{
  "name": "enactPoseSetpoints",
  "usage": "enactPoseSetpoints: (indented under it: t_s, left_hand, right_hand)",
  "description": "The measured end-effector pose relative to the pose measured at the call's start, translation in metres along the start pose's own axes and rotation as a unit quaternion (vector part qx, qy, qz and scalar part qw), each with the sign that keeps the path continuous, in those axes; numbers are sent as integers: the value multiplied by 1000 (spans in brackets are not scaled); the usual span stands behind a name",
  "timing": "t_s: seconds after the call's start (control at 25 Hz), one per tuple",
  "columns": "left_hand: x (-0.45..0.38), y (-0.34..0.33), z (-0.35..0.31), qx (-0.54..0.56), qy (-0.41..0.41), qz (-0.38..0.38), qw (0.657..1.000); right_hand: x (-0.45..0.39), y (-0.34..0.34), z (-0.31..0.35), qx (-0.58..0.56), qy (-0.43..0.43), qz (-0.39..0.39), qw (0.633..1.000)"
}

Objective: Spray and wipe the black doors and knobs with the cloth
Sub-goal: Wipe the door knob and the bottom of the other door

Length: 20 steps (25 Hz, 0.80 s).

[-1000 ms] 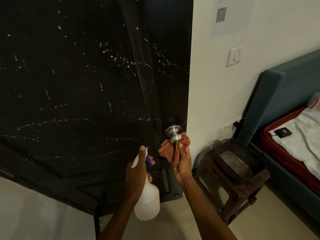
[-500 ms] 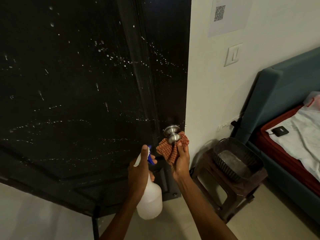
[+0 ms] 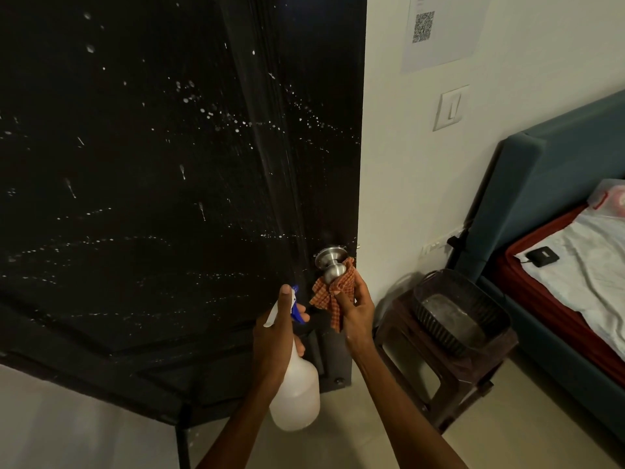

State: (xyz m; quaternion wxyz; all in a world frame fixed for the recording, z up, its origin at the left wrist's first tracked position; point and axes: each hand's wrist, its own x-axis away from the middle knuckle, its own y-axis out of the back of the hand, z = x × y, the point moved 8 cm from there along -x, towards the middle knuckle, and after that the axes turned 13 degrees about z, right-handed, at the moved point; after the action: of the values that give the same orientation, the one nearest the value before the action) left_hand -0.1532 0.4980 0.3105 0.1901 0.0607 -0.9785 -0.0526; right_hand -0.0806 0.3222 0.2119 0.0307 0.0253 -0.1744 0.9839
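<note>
A black door (image 3: 152, 198) fills the left and centre, dotted with white spray droplets. Its silver round knob (image 3: 333, 265) sits near the door's right edge. My right hand (image 3: 355, 309) grips an orange checked cloth (image 3: 333, 294) and presses it against the underside and right side of the knob. My left hand (image 3: 275, 336) holds a white spray bottle (image 3: 297, 397) with a blue trigger, its nozzle pointing toward the door just left of the knob.
A dark plastic stool (image 3: 439, 374) with a dark basket (image 3: 463, 316) on it stands right of the door. A teal bed frame (image 3: 548, 184) with red and white bedding lies at the right. A wall switch (image 3: 451, 106) and a QR sheet (image 3: 439, 28) hang above.
The view has shifted slightly left and down. My right hand keeps the cloth on the knob with a small change of grip. The bottle hand has barely moved.
</note>
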Motion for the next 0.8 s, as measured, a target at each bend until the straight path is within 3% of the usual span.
enactPoseSetpoints:
  t_s: [0.24,0.4,0.52,0.64,0.72,0.8]
  left_hand:
    - [-3,5,5,12,4,-15,1000]
    - [-4,1,5,27,16,-18,999]
    - [-2,3,1,38,3,-19,999]
    - [0,10,-2,56,-10,-23,998]
    - [1,15,-3,58,-7,-27,998]
    - [-1,18,-4,53,-8,-29,998]
  right_hand:
    - [-7,16,-5,-39,-30,2,999]
    - [-14,-5,43,41,38,8,998]
    - [-9,-4,52,-9,103,-86,991]
    - [-7,11,44,-66,94,-174,978]
    - [-13,6,57,-11,118,-145,982]
    - [-17,-19,78,148,196,-65,967]
